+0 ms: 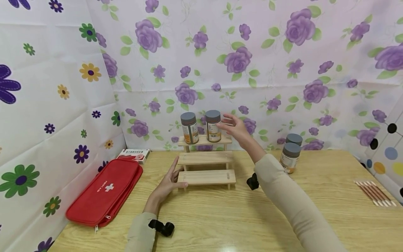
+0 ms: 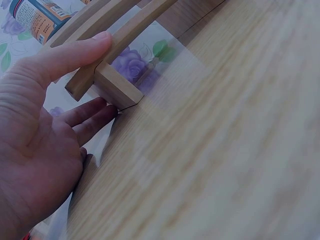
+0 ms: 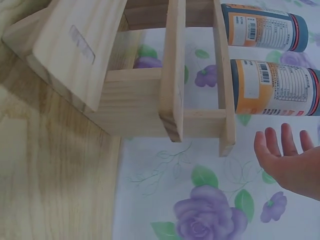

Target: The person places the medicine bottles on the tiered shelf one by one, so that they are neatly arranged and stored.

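Note:
A three-step wooden display rack (image 1: 206, 177) stands on the table near the back wall. My left hand (image 1: 168, 183) holds its left end, the thumb lying on the lowest step and the fingers along the side by the leg (image 2: 117, 85). Two grey-lidded jars with orange and white labels, a left jar (image 1: 190, 128) and a right jar (image 1: 214, 126), stand upright on the top step. My right hand (image 1: 236, 128) is beside the right jar, fingers spread and loosely bent. In the right wrist view, a gap shows between the fingertips (image 3: 260, 142) and that jar (image 3: 275, 87).
Two more such jars, a front one (image 1: 289, 157) and one behind it (image 1: 294, 139), stand right of the rack. A red first-aid pouch (image 1: 105, 192) lies at left, a white box (image 1: 133, 154) behind it. Several cotton-tipped sticks (image 1: 374, 193) lie at far right.

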Demonstrator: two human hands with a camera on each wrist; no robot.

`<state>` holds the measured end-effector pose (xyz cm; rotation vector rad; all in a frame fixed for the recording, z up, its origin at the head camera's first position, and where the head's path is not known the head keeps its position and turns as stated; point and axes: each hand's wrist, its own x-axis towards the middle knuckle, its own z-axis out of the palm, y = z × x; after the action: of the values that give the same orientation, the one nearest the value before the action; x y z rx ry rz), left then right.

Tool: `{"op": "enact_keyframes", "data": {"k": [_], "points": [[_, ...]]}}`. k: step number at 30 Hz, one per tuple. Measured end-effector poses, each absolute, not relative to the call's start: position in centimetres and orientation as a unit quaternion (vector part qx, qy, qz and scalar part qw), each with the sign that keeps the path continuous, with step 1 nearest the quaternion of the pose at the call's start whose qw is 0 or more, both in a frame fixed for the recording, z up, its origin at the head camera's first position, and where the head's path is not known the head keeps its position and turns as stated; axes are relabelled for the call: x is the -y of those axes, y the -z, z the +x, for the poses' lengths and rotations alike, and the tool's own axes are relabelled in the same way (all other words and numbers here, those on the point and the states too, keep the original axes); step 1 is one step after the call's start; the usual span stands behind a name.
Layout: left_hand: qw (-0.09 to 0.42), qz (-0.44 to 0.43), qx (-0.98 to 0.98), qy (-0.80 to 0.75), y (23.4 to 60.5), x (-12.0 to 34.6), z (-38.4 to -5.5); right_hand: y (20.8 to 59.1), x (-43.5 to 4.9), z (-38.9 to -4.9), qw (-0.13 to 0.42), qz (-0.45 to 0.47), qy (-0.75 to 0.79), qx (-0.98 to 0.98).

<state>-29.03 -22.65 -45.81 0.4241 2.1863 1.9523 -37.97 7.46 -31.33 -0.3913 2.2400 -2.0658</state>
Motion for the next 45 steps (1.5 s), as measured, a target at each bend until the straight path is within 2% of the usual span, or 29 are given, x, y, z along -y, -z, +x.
{"op": "enact_keyframes", "data": {"k": [19, 32, 45], "points": [[0.091, 0.140, -0.739, -0.653, 45.8, 22.6, -29.1, 35.0, -11.5, -36.0, -0.040, -0.060, 0.684, -0.725], [0.090, 0.141, -0.736, -0.656, 45.9, 22.6, -29.1, 35.2, -15.1, -33.3, -0.009, -0.058, 0.753, -0.655], [0.091, 0.132, -0.737, -0.657, 46.0, 22.6, -29.2, 36.0, -17.9, -31.3, -0.010, -0.106, 0.732, -0.673]]}}
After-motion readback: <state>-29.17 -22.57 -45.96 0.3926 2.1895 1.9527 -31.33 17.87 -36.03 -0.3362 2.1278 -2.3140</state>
